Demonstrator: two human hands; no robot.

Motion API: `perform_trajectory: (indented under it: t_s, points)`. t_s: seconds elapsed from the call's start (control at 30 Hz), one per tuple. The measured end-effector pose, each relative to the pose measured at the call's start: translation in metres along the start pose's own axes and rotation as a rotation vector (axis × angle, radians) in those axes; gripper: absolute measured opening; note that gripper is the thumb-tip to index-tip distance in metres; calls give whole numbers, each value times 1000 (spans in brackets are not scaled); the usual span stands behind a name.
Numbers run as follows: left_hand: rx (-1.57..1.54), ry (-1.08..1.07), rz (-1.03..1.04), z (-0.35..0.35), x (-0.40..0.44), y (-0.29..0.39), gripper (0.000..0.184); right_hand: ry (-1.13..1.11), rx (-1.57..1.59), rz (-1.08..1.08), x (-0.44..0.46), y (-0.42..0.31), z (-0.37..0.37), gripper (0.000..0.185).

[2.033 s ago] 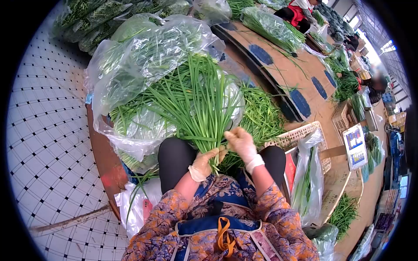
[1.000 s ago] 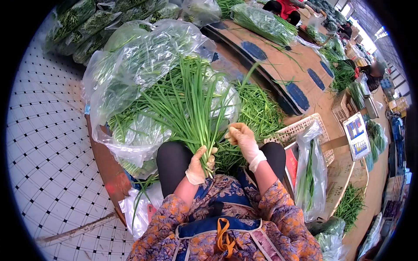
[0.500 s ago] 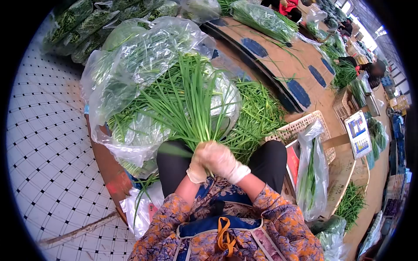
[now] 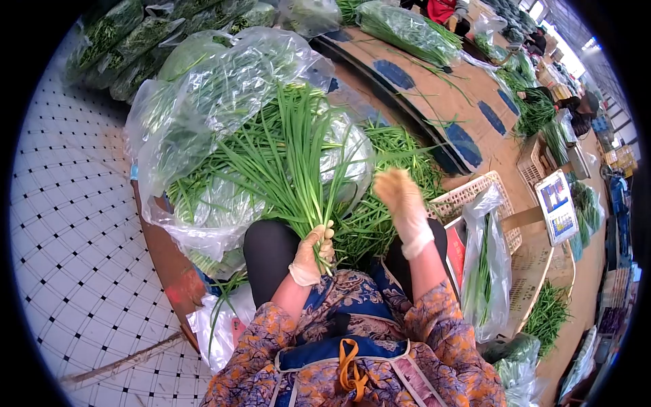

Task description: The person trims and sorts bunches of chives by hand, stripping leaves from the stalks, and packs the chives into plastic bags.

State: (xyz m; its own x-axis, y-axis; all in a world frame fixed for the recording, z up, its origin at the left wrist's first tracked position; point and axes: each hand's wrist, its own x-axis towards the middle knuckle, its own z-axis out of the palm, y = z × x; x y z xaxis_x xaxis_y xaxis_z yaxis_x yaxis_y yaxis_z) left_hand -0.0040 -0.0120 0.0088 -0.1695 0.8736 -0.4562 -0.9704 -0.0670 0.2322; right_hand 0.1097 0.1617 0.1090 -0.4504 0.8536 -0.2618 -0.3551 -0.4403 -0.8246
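My left hand (image 4: 313,254), in a pale glove, is closed round the lower stems of a fanned bunch of long green leaves (image 4: 298,163) above my lap. Apart from it, over the right knee, my right hand (image 4: 401,195) is raised and blurred by motion, its fingers smeared near a loose heap of greens (image 4: 400,152). Behind the bunch, a large clear plastic bag (image 4: 203,102) of the same greens lies open.
At right are a perforated crate (image 4: 491,186), a scale display (image 4: 557,207) and a long bag of greens (image 4: 483,271). A brown board (image 4: 434,102) with blue patches stretches behind. Another person in red (image 4: 441,10) is at the top.
My right hand, which was pressed against my left hand at the stems, has moved away to the right and upward. The left hand still grips the bunch.
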Motion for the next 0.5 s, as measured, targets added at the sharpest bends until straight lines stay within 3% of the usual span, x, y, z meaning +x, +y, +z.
perform_trajectory:
  t_s: [0.07, 0.13, 0.2, 0.43, 0.5]
  points:
    - [-18, -3, -16, 3, 0, 0, 27, -259, -513, 258, 26, 43, -33, 31]
    - [-21, -57, -3, 1, 1, 0, 27, -260, -306, 475, 8, 65, -5, 36]
    - [-10, -71, -5, 1, 0, 0, 27, -385, -105, 447, 7, 91, 1, 39]
    - [79, 180, -22, 9, 2, -3, 21, -351, -272, 373, 2, 89, -8, 31]
    - [90, 103, -51, 1, 3, -2, 21, -435, -282, 365, -5, 80, -8, 35]
